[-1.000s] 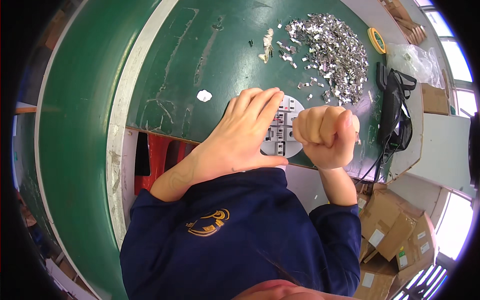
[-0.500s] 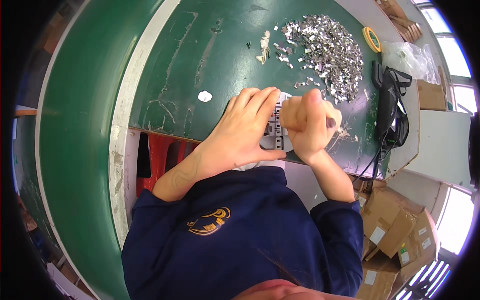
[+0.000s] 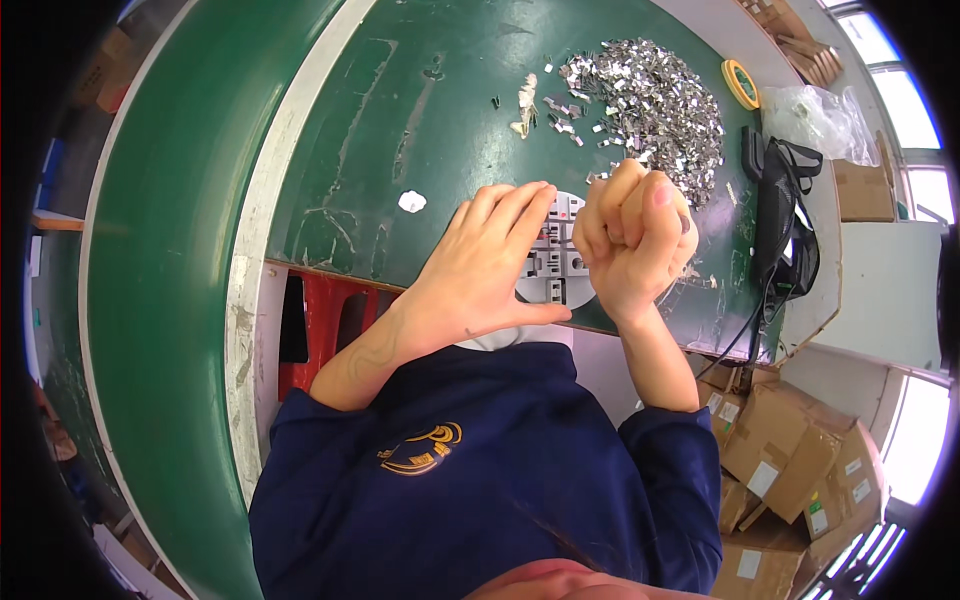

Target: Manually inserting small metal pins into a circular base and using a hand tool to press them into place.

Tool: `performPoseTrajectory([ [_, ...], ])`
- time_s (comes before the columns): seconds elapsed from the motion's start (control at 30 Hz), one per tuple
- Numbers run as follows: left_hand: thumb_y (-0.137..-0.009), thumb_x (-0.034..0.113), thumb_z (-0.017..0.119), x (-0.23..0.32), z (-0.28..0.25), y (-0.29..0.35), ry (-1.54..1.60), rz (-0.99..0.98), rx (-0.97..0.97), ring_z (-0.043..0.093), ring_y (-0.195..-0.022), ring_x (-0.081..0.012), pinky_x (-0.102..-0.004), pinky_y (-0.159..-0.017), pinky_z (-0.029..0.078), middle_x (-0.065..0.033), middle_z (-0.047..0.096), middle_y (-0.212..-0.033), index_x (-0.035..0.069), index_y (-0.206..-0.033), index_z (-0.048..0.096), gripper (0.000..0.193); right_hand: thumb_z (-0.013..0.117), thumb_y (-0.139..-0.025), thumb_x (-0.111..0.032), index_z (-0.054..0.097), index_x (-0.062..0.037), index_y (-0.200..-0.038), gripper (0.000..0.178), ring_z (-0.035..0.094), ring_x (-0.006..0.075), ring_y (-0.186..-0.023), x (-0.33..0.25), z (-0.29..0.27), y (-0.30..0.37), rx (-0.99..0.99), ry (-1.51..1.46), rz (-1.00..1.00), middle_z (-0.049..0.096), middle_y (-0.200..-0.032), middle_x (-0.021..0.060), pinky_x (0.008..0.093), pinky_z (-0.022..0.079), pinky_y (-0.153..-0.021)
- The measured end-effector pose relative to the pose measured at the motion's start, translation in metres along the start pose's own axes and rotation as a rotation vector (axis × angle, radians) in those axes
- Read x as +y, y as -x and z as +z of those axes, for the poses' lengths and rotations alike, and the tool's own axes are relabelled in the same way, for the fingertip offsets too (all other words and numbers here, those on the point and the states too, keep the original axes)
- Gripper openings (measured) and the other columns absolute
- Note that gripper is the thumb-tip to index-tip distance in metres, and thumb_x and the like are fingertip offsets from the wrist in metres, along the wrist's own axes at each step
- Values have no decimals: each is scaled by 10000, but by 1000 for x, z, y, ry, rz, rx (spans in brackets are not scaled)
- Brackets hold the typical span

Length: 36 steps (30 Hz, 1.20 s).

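Observation:
A round pale-grey plate point(image 3: 541, 290) with rows of small grey slotted blocks lies at the table's near edge. My left hand point(image 3: 478, 255) rests along its left side, fingers stretched out and the thumb spread along the near rim. Over the plate's right side is my right hand point(image 3: 637, 235), closed in a fist. A short dark round end, like the butt of a thin tool, pokes out of the fist; the rest of it is hidden. Behind the right hand spreads a heap of small shiny metal pieces point(image 3: 665, 105), with several strays at its left.
The green table point(image 3: 350, 150) also carries a white scrap point(image 3: 411, 202), a crumpled whitish strip point(image 3: 526, 105) and a yellow tape roll point(image 3: 741, 84). A black bag with cords point(image 3: 785, 220) and clear plastic point(image 3: 820, 120) are at the right. Cardboard boxes point(image 3: 780, 440) stand lower right, a red stool point(image 3: 322, 320) lower left.
My right fist has shifted a little to the right, uncovering more of the plate's blocks. My left hand keeps its place along the plate.

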<state>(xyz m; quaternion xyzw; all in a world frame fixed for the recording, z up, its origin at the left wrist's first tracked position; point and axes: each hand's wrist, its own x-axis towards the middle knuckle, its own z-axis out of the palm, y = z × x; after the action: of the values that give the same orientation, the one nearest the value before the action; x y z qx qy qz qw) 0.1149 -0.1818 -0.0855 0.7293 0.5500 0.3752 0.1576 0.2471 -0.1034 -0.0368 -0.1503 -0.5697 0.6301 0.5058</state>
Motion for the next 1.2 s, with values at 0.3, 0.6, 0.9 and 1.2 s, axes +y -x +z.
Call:
performPoseTrajectory([
  [0.3,-663,418,842,-1,1,0,13,7,2,422,-1252,-357,-445,-1062,369,-195,449,-1386,-78,-1393,388,992,388,-1037,-236,308,-96,-629,439,253,89,-425,9,9,2,30,345,-79,343,-571,31,271,215,-371],
  [0.6,-668,428,833,0,1,2,-7,7,5,421,-1250,-354,-446,-1060,369,-193,450,-1386,-72,-1384,400,976,440,-969,-197,292,-110,-603,404,246,105,-421,1,-19,-16,-62,-233,232,320,-511,9,299,215,-374],
  [0.9,-656,434,836,-1,1,0,11,12,12,439,-1210,-345,-438,-1045,384,-182,459,-1383,-72,-1380,407,982,455,-917,-118,307,-44,-548,404,262,130,-416,9,-21,-2,-273,-117,43,312,-483,26,313,221,-415],
  [1.2,-639,447,842,-3,2,-1,6,21,25,454,-1171,-341,-435,-1022,402,-178,472,-1366,-71,-1372,421,992,424,-973,-178,276,-74,-552,458,225,114,-414,6,-22,-14,-171,-225,151,288,-472,15,308,196,-399],
])
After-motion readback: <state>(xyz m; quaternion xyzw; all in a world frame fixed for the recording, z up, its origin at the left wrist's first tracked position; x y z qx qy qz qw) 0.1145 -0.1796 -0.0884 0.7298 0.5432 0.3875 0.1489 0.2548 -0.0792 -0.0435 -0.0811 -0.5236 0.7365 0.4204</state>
